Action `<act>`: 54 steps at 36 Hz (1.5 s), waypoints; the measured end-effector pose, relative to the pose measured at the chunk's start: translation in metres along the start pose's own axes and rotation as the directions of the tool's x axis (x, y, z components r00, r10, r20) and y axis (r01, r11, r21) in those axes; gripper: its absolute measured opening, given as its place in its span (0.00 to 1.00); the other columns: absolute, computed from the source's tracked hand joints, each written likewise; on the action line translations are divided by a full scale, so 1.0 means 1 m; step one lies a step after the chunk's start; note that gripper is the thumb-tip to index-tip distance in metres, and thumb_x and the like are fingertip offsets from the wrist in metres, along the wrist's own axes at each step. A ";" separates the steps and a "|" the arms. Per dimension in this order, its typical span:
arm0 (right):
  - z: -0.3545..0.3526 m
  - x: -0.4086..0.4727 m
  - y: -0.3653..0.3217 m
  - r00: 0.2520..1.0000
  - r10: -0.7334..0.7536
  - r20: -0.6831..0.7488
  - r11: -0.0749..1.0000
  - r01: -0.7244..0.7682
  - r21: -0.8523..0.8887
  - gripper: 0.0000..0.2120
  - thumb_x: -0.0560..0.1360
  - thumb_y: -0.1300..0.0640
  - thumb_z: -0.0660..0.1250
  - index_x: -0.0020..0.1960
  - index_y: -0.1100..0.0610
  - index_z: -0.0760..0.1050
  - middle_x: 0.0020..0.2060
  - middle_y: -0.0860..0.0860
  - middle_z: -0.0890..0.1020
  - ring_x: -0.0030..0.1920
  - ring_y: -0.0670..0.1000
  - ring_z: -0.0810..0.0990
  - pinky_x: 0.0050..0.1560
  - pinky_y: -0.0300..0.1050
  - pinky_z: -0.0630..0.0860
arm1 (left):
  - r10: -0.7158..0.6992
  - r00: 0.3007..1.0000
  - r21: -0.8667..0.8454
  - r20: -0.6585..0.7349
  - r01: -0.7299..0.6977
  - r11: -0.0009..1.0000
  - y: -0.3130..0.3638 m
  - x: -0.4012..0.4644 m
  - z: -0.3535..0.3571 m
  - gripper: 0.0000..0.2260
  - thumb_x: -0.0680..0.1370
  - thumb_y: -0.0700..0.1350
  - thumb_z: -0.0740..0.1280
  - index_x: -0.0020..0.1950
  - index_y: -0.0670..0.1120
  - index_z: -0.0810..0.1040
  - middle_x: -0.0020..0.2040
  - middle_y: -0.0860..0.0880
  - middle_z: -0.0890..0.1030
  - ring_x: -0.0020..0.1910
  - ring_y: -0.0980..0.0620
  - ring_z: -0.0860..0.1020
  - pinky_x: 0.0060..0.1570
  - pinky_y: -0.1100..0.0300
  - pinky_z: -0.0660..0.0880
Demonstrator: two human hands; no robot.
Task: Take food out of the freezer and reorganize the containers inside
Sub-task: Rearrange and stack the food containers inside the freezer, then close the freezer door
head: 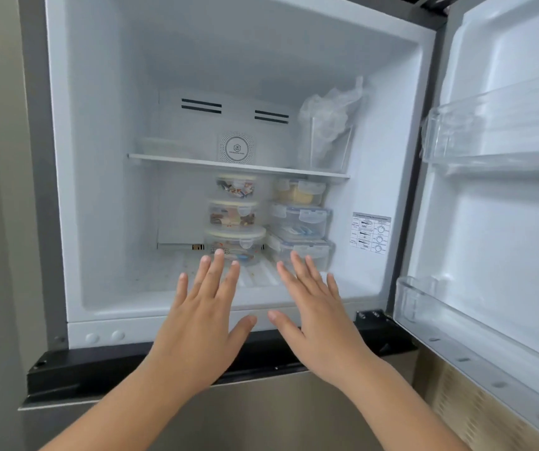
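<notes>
The freezer [105, 222] stands open in front of me. On its floor, under the shelf [196, 162], a stack of three round lidded containers [234, 219] holds mixed food. Right of it is a stack of three rectangular clip-lid containers [300, 219]; the top one holds something yellow. A clear tub with crumpled plastic bags [330, 131] stands on the shelf at the right, and a flat clear container [160, 145] lies at the left. My left hand [203, 317] and my right hand [313, 314] are raised flat at the freezer's front edge, fingers spread, holding nothing.
The freezer door [505, 222] hangs open at the right with two clear bins [489, 125], both bare as far as I see. A sticker [370, 232] is on the right inner wall. A grey wall runs along the left.
</notes>
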State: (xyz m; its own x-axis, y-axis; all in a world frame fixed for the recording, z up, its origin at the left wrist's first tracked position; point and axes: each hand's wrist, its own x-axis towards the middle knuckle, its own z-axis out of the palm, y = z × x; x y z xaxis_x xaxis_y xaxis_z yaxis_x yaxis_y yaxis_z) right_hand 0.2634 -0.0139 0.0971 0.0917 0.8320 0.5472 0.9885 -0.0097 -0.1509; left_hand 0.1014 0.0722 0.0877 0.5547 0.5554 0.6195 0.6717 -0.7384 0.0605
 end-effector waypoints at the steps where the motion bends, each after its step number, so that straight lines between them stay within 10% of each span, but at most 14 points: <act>1: -0.005 -0.008 -0.001 1.000 0.000 -0.003 1.000 0.000 -0.010 0.31 0.79 0.42 0.52 0.76 0.44 0.39 0.73 0.39 0.32 0.70 0.38 0.26 0.70 0.44 0.28 | 0.003 1.000 -0.007 0.006 -0.003 1.000 0.006 -0.005 -0.002 0.33 0.78 0.63 0.48 0.76 0.51 0.36 0.74 0.50 0.31 0.72 0.51 0.31 0.71 0.54 0.35; 27: -0.172 -0.212 -0.076 0.974 0.048 -0.221 0.975 -0.094 -0.199 0.30 0.79 0.45 0.54 0.77 0.47 0.46 0.76 0.46 0.37 0.72 0.44 0.28 0.71 0.47 0.28 | 0.268 0.961 -0.283 -0.065 -0.275 0.919 0.173 -0.114 -0.115 0.32 0.75 0.61 0.45 0.76 0.55 0.41 0.77 0.52 0.36 0.74 0.54 0.33 0.72 0.55 0.35; 41: -0.236 -0.288 -0.120 0.924 0.134 -0.358 0.895 -0.268 -0.357 0.29 0.79 0.51 0.57 0.76 0.50 0.50 0.77 0.50 0.40 0.73 0.47 0.29 0.72 0.52 0.29 | 0.613 0.780 -0.588 -0.124 -0.555 0.588 0.252 -0.129 -0.147 0.30 0.76 0.60 0.49 0.75 0.61 0.41 0.75 0.61 0.37 0.72 0.64 0.33 0.74 0.54 0.38; 48: -0.262 -0.321 -0.121 0.843 0.139 -0.520 0.838 -0.380 -0.392 0.27 0.78 0.50 0.58 0.75 0.53 0.56 0.77 0.52 0.46 0.76 0.51 0.38 0.73 0.54 0.35 | 0.708 0.681 -0.739 -0.190 -0.574 0.353 0.270 -0.152 -0.161 0.27 0.74 0.61 0.56 0.73 0.61 0.56 0.70 0.68 0.62 0.60 0.67 0.68 0.74 0.61 0.50; 54: -0.280 -0.344 -0.107 0.733 0.164 -0.660 0.773 -0.511 -0.376 0.29 0.78 0.46 0.56 0.76 0.52 0.52 0.77 0.53 0.45 0.76 0.52 0.38 0.74 0.53 0.35 | 0.719 0.644 -0.718 -0.262 -0.628 0.300 0.278 -0.155 -0.158 0.26 0.74 0.61 0.61 0.70 0.66 0.55 0.62 0.78 0.59 0.65 0.75 0.58 0.71 0.60 0.58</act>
State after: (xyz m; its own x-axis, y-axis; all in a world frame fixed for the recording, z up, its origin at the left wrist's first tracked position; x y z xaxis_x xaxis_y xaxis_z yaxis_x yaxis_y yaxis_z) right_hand 0.1601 -0.4544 0.1556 0.3089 0.2426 0.9196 0.7624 -0.6413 -0.0870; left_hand 0.1246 -0.2799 0.1319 0.7113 -0.2738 0.6473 -0.4994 -0.8449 0.1914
